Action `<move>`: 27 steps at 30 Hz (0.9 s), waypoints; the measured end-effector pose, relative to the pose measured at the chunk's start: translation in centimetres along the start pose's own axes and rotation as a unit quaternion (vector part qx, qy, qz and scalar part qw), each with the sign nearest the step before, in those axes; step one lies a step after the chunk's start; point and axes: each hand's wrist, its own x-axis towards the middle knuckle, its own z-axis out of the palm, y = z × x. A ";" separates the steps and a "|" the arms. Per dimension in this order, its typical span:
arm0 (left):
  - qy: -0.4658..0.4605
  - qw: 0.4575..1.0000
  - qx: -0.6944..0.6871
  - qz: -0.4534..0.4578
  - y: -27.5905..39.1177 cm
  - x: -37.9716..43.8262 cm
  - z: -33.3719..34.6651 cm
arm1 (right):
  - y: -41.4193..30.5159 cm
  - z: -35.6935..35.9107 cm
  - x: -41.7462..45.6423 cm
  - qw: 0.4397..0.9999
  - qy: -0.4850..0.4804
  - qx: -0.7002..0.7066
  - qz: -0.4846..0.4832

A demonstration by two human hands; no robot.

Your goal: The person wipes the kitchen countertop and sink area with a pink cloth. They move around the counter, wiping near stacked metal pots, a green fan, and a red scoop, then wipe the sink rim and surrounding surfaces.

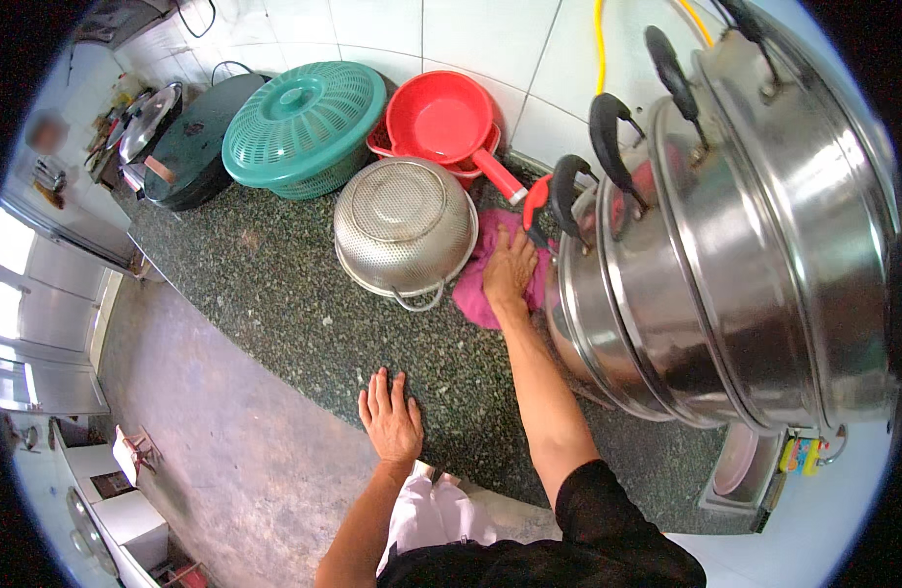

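Note:
My right hand [511, 268] holds a crumpled pink cloth [474, 300] down against the speckled granite countertop [289, 309]. Left of the cloth, a perforated stainless steel colander [405, 220] lies upside down. Close on the cloth's right side stands a tall multi-tier steel steamer pot [715, 242] with black loop handles, partly covering the cloth's edge. Palm down near the counter's front edge, my left hand [393, 426] has its fingers apart and nothing in it.
Behind the colander are a red plastic ladle [440, 117] and a green lidded basket [304, 128]. Further left sit a dark electric pan [201, 140] and a steel lid [151, 125]. A sink [745, 470] lies beyond the steamer. A small stool [133, 452] stands on the floor.

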 end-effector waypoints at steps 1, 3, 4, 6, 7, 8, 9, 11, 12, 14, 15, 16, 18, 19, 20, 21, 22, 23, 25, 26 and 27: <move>-0.004 1.000 -0.006 0.007 0.5 0.3 0.1 | 1.4 1.3 1.9 0.993 0.106 -0.035 -0.025; -0.010 1.000 -0.015 0.015 1.1 0.4 0.5 | 3.4 3.9 4.9 0.988 0.139 -0.057 0.018; -0.016 1.000 -0.014 0.010 1.0 0.4 0.2 | 3.3 4.5 6.1 0.992 0.125 0.022 0.028; -0.017 1.000 -0.006 0.005 0.6 0.3 0.2 | 2.4 5.0 7.6 0.978 0.101 0.176 0.053; -0.019 1.000 -0.002 0.001 0.5 0.3 -0.1 | 1.4 5.0 8.1 0.960 0.096 0.253 0.070; -0.020 1.000 -0.002 -0.001 0.5 0.3 -0.2 | 0.7 4.8 8.6 0.937 0.094 0.325 0.087; -0.018 1.000 -0.006 0.000 0.4 0.2 -0.2 | 0.3 4.5 9.0 0.930 0.086 0.342 0.103; -0.021 1.000 0.000 -0.003 0.2 0.2 -0.2 | -0.4 4.1 9.8 0.913 0.072 0.377 0.135; -0.034 0.999 -0.017 0.006 1.1 0.6 0.2 | 2.6 5.1 11.2 0.903 0.127 0.394 0.117; -0.036 0.999 -0.025 0.004 1.1 0.5 0.1 | 2.9 5.3 10.4 0.952 0.103 0.273 0.097; -0.032 0.999 -0.015 -0.010 0.1 0.2 -0.5 | -0.2 3.1 9.3 0.987 0.027 0.133 0.086; -0.033 0.999 -0.015 -0.011 0.1 0.2 -0.5 | -0.4 2.1 8.7 0.996 0.027 0.052 0.067; -0.027 0.999 -0.024 0.002 0.5 0.5 -0.2 | 1.3 2.1 7.5 0.994 0.097 -0.046 0.024; -0.024 0.999 -0.024 0.005 0.5 0.4 -0.3 | 1.6 2.1 6.5 0.986 0.157 -0.053 -0.003; -0.020 0.999 -0.027 0.009 0.4 0.4 -0.3 | 2.0 2.0 5.2 0.990 0.133 -0.055 -0.012; -0.018 0.999 -0.027 0.011 0.3 0.3 -0.2 | 1.9 1.8 3.9 0.991 0.113 -0.068 -0.005; -0.016 0.999 -0.027 0.014 0.2 0.3 0.0 | 1.7 1.6 2.5 0.992 0.093 -0.082 0.002; -0.014 0.999 -0.027 0.017 0.2 0.3 0.2 | 1.5 1.5 1.2 0.993 0.073 -0.095 0.009; -0.009 0.999 -0.029 0.017 0.1 0.2 0.3 | 0.3 0.6 -1.8 0.995 0.052 -0.082 0.001; -0.007 0.999 -0.032 0.020 0.2 0.1 0.5 | 0.0 0.4 -3.4 0.994 0.053 -0.093 0.003; -0.002 0.999 -0.034 0.022 0.2 0.2 0.6 | -0.4 0.3 -4.7 0.993 0.056 -0.102 0.004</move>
